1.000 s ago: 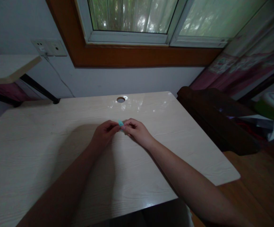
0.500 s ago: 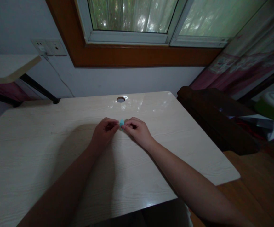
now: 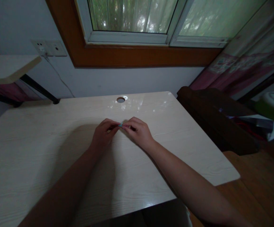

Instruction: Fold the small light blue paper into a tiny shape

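Note:
A small turquoise piece (image 3: 120,125) shows as a thin sliver between my fingertips; its kind is too small to make out. My left hand (image 3: 104,134) pinches it from the left with thumb and forefinger. From the right, my right hand (image 3: 139,130) grips it between thumb and fingertips. Most of the piece is hidden by the fingers. Both hands are low over the pale wood-grain table (image 3: 137,176), with the fingertips of the two hands nearly meeting.
A round cable hole (image 3: 120,100) lies near the table's back edge. At the left stands a raised shelf (image 3: 11,67) on black legs. Dark wooden furniture (image 3: 208,116) adjoins the right edge. Behind is a window (image 3: 132,37) above the wall, with a plugged-in cord (image 3: 59,75).
The turquoise piece showed a wider, upright face before and is now seen edge-on as a thin sliver. My left fingers have closed in slightly toward the right hand.

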A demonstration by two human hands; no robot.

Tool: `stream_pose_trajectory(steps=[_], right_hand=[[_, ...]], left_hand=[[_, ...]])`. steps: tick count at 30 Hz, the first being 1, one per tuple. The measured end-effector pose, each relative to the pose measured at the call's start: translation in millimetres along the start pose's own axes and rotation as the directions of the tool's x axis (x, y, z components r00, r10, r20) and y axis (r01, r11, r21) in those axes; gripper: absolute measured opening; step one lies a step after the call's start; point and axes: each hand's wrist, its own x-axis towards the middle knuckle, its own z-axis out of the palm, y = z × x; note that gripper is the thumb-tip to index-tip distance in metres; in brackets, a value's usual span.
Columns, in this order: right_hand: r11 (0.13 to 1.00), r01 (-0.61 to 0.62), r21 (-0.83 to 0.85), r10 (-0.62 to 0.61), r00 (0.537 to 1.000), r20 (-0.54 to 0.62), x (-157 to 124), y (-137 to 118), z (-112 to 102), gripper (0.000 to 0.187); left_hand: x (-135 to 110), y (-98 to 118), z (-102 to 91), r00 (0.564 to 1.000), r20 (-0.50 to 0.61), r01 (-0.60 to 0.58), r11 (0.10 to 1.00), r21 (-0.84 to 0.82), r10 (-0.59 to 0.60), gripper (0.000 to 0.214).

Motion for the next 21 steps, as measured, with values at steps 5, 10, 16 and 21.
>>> stream_pose_trajectory(steps=[5,10,16,21], right_hand=[[1.0,-0.016,0.017,0.016,1.0,-0.02,-0.3,0.3,1.4,0.011],[0.992,-0.117,0.054,0.118,0.993,-0.007,1.3,-1.3,1.4,0.02],[0.983,-0.15,0.107,0.144,0.988,0.059,0.4,0.0,3.6,0.017],[0.971,-0.178,0.16,0.179,0.984,0.007,1.3,1.8,5.8,0.015]], left_hand=[[0.4,2.0,-1.4,1.0,-0.004,0.028,0.999,0.027,-0.028,0.007],[1.9,-0.5,-1.3,0.997,-0.017,0.08,0.997,0.004,-0.08,0.011],[2.1,0.4,-1.4,0.993,0.046,0.106,0.994,-0.033,-0.105,0.012],[1.5,-4.5,-0.2,0.988,0.037,0.153,0.988,-0.031,-0.152,0.017]])
